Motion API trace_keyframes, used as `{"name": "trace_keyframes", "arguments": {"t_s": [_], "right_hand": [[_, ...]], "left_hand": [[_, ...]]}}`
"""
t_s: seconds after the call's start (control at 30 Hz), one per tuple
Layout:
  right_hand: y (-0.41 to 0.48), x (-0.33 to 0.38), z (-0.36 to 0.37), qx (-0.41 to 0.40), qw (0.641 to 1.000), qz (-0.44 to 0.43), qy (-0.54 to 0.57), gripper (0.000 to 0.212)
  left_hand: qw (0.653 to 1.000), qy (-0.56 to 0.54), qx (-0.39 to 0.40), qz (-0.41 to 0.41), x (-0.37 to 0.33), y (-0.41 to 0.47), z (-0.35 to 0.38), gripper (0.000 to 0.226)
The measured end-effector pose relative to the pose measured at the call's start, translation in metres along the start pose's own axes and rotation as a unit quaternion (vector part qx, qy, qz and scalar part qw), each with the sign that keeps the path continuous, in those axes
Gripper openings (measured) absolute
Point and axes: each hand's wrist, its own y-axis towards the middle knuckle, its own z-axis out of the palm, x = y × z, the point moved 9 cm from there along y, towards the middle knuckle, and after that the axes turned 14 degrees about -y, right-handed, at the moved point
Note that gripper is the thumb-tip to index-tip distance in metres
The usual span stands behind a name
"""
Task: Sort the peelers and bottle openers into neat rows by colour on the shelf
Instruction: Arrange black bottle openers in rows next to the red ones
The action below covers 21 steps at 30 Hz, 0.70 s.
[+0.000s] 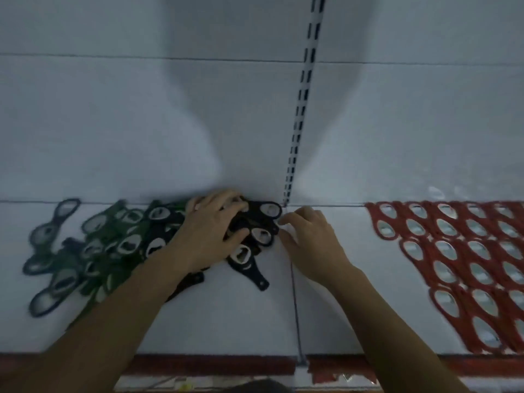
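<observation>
A jumbled heap of black bottle openers [255, 242] lies mid-shelf against the back wall. My left hand [211, 231] rests on top of this heap, fingers spread and slightly curled over the openers. My right hand [306, 236] sits at the heap's right edge, its fingertips touching the black openers by the shelf joint. Left of the black ones lies a loose pile of green openers [110, 239], then dark blue openers [48, 251] at the far left. Red openers [459, 251] lie in neat rows on the right.
The white shelf [334, 313] has a joint line running front to back under my right hand. A slotted upright rail [300, 109] climbs the white back wall. A red price strip [215, 364] edges the shelf front.
</observation>
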Motion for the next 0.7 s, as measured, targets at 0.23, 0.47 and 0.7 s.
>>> {"name": "trace_keyframes", "arguments": {"t_s": [0.23, 0.47, 0.7], "right_hand": [[0.026, 0.109, 0.021, -0.009, 0.989, -0.145, 0.026, 0.039], [0.027, 0.13, 0.045, 0.036, 0.986, -0.165, 0.014, 0.072], [0.018, 0.089, 0.022, -0.098, 0.99, -0.036, 0.097, 0.07]], "left_hand": [[0.968, 0.033, -0.062, -0.242, 0.09, -0.117, -0.037, 0.068], [0.959, 0.042, -0.048, -0.276, 0.114, -0.151, -0.028, 0.087], [0.969, 0.052, -0.076, -0.231, 0.125, -0.123, -0.041, 0.082]]}}
